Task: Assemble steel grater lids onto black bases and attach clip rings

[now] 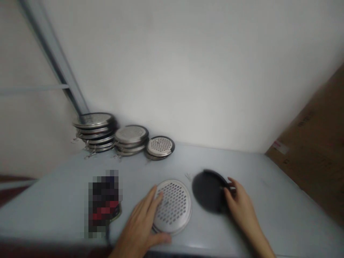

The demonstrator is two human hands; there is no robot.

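Your left hand [138, 225] is resting open, fingers spread, on a perforated steel disc [174, 206]. Your right hand [239, 202] pinches the rim of a black round lid [208, 191] just beside that disc, with stacked steel discs [131, 134] well beyond it.

My left hand [138, 225] is palm down at bottom center, fingers spread; my right hand [240, 202] is lower right, fingers curled, my right forearm [259, 240] entering from the bottom edge.
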